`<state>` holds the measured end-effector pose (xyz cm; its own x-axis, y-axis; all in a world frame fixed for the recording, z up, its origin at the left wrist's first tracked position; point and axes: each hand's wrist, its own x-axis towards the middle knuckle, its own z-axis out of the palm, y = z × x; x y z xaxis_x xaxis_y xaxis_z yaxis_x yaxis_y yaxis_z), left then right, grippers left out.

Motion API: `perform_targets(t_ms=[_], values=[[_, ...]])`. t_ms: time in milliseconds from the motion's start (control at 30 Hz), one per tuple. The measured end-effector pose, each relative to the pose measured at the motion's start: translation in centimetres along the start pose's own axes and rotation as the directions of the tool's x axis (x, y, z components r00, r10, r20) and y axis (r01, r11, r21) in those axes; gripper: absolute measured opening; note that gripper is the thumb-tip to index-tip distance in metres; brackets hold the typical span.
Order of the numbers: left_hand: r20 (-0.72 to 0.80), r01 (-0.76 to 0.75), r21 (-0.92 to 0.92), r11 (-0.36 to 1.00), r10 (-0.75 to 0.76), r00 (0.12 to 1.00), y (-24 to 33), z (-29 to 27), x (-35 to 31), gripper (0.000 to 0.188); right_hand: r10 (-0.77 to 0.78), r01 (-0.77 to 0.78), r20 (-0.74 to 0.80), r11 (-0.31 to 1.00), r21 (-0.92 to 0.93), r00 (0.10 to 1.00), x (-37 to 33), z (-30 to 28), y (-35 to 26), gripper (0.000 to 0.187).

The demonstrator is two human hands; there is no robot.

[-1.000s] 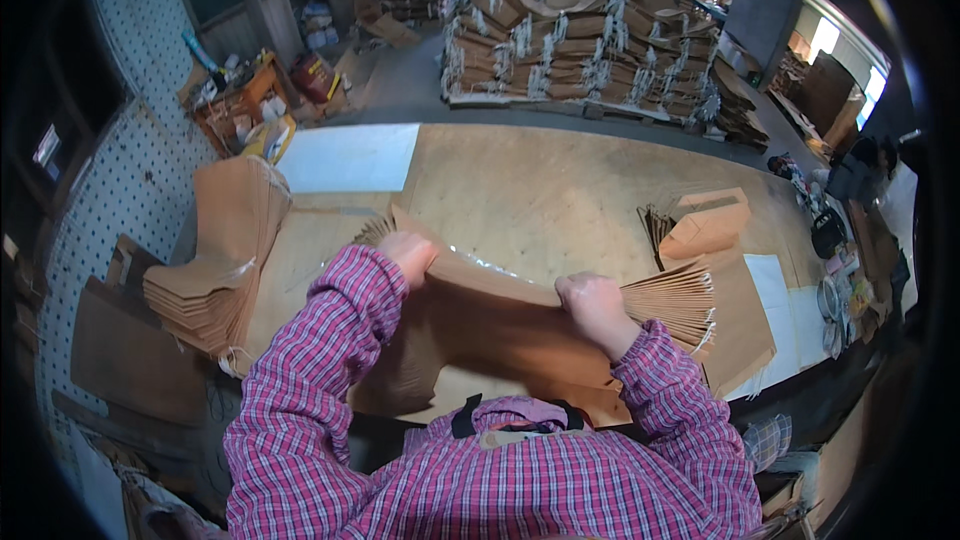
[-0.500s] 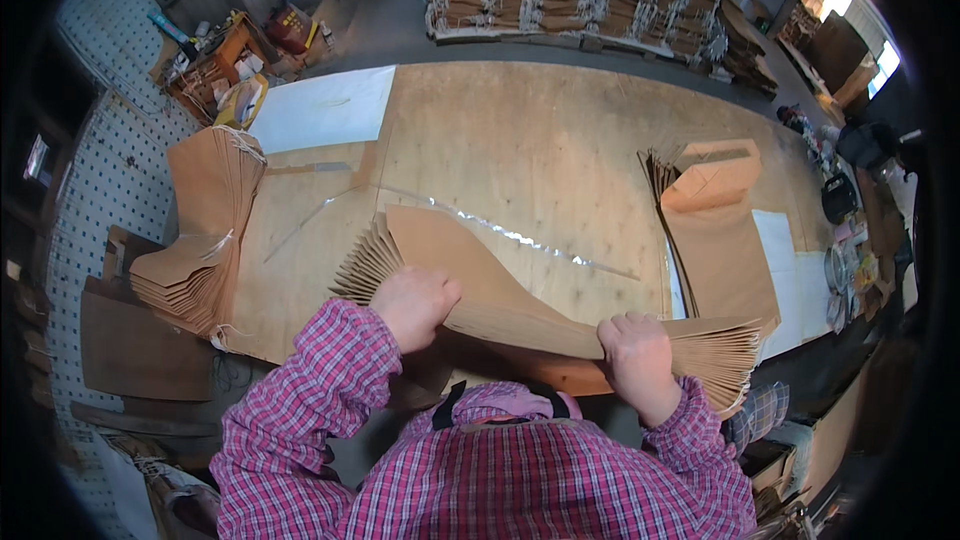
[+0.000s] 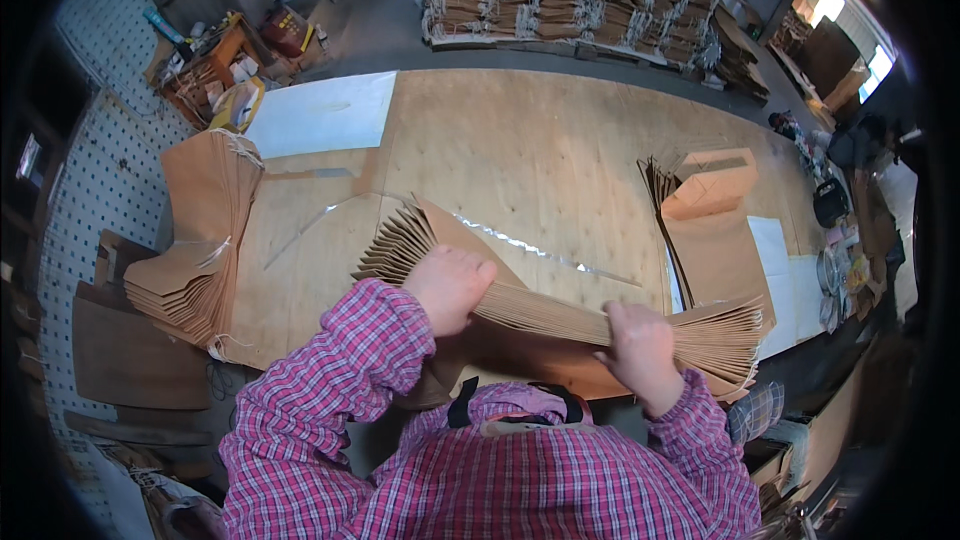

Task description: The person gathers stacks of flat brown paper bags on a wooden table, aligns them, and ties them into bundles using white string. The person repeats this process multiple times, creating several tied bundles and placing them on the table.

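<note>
A thick stack of brown paper bags (image 3: 555, 310) is held between my hands at the table's near edge, bent along its length. My left hand (image 3: 450, 285) grips its upper edge left of the middle, where the layers fan out beyond the knuckles. Closed over the right part is my right hand (image 3: 642, 348), and more layers spread out past it. Both thumbs and the palms are mostly hidden. Behind the stack, a clear shiny strip (image 3: 510, 237) lies across the wooden table (image 3: 520, 140).
Tied brown paper bags (image 3: 205, 230) rest at the table's left end. More bags (image 3: 715, 240) lie on the right, one with its folded bottom raised. A white sheet (image 3: 325, 112) covers the far left corner. Stacked bundles (image 3: 570, 0) stand beyond the table.
My left hand has moved right, closer to my right hand. The stack has bent more, its layered edge now showing between the hands, and its left end fans more steeply.
</note>
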<state>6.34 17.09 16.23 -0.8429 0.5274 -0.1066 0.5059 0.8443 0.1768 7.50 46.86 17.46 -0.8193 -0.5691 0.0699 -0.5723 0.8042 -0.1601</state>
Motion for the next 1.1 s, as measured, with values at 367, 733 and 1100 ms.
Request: perform_targets(t_ms=[367, 733, 1100], values=[[-0.536, 0.064, -0.362, 0.93, -0.264, 0.801, 3.4, 2.7, -17.5, 0.112, -0.09, 0.089, 0.064, 0.996, 0.027, 0.994, 9.4, 5.2, -11.3, 0.041], [-0.476, -0.31, -0.871, 0.381, -0.494, 0.728, -4.5, 25.7, -16.3, 0.149, -0.132, 0.133, 0.047, 0.991, -0.022, 0.99, 9.0, 4.0, -12.9, 0.046], [-0.39, -0.301, -0.915, 0.267, -0.409, 0.825, -8.7, 16.9, -13.3, 0.094, -0.033, 0.034, 0.025, 0.999, -0.043, 0.999, 8.8, 4.2, -14.1, 0.039]])
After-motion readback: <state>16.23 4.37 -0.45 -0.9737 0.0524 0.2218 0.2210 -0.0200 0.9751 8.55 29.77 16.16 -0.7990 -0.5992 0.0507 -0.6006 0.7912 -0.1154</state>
